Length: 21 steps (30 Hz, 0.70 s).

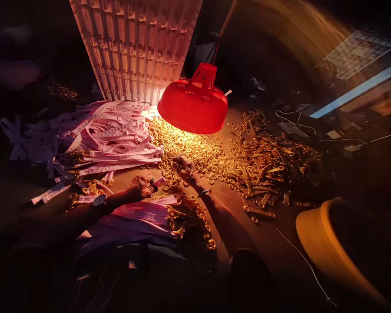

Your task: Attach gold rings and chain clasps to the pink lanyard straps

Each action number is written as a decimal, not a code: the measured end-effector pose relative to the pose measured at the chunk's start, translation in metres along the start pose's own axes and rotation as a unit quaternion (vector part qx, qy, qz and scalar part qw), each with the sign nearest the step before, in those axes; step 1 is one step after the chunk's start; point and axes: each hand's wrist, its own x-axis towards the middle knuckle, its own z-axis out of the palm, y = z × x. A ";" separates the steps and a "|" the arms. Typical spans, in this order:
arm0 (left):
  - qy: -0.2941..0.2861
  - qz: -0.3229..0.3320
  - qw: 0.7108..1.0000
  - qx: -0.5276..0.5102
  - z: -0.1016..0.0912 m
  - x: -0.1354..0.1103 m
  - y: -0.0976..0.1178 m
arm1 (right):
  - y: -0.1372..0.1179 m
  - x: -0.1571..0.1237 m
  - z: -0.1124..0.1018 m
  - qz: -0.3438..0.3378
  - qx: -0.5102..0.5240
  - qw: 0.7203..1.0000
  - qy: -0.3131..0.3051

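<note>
My left hand, with a watch at the wrist, is closed around a fabric strap whose flat end sticks out to the right. Over the edge of a heap of loose gold-coloured rings, my right hand has its fingers curled together. Whatever is between those fingertips is too small to make out. Many pale straps lie piled behind my left hand. A second bundle of straps lies below my wrists, with gold rings at its right end.
A red lamp hangs low over the rings. Behind the straps stands a ribbed panel. Darker gold ring-ended pieces are heaped at the right. A yellow curved rim rises at lower right, near a thin white cord.
</note>
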 end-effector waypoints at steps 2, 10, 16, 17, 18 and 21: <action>-0.008 -0.042 0.995 -0.091 0.005 0.007 -0.004 | 0.009 0.031 -0.014 0.043 -0.103 0.991 0.072; 0.018 -0.127 0.953 -0.275 0.008 0.016 0.002 | 0.023 0.116 -0.026 0.150 -0.246 0.955 0.073; 0.024 -0.123 0.933 -0.337 0.003 0.019 0.002 | 0.031 0.134 -0.010 0.144 -0.226 0.961 0.073; 0.031 -0.121 0.930 -0.345 0.003 0.020 0.000 | 0.033 0.134 -0.010 0.138 -0.211 0.965 0.078; 0.033 -0.123 0.929 -0.347 0.004 0.020 -0.001 | 0.034 0.133 -0.011 0.130 -0.191 0.969 0.085; 0.024 -0.135 0.935 -0.327 0.002 0.020 -0.002 | 0.035 0.121 -0.017 0.081 -0.093 0.987 0.106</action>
